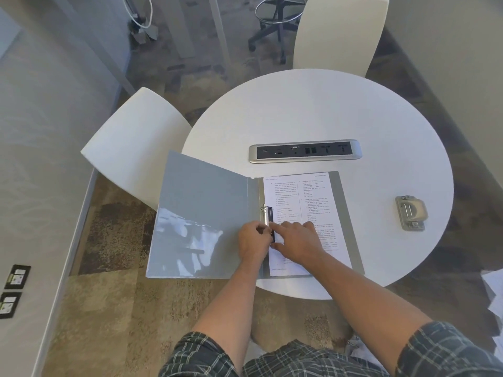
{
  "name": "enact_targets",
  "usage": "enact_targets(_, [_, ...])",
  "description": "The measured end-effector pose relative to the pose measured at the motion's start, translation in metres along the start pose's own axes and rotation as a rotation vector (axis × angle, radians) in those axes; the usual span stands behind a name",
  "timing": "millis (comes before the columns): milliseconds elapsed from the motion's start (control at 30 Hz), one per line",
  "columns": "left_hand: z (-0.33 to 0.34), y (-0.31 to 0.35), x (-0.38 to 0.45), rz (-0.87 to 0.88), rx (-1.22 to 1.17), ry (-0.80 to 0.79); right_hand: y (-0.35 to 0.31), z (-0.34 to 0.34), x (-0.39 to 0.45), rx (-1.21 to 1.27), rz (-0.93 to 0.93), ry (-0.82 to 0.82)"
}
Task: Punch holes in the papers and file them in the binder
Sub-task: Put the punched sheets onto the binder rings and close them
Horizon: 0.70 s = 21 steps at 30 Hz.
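Both hands (275,240) pinch the binder (201,213) clip at the papers' (302,202) left edge.

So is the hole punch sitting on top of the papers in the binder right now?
No, the hole punch rests on the bare table, apart from the binder and off to the right of it.

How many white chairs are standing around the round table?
2. One white chair stands at the table's left edge, beside the open binder; the other at its far side. More could be outside view.
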<state>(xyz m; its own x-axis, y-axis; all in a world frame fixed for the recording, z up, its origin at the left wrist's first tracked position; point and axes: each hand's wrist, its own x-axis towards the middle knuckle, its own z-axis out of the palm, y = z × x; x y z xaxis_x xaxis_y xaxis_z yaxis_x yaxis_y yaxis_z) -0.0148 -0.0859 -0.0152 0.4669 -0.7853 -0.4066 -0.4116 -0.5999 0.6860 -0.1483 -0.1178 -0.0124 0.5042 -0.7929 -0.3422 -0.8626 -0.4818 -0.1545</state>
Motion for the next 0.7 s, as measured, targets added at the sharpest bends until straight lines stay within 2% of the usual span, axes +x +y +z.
enact_targets(200, [-0.001,-0.007,-0.014,-0.009,0.0,0.077,-0.003,0.004,0.011,-0.056,-0.016,0.041])
enact_targets(367, [0.002,-0.007,-0.016,-0.006,0.029,0.067,-0.004,0.012,0.014,-0.073,-0.008,0.123])
enact_targets(700, [0.003,-0.008,-0.019,0.028,0.07,0.066,-0.01,0.016,0.016,0.026,0.038,0.179])
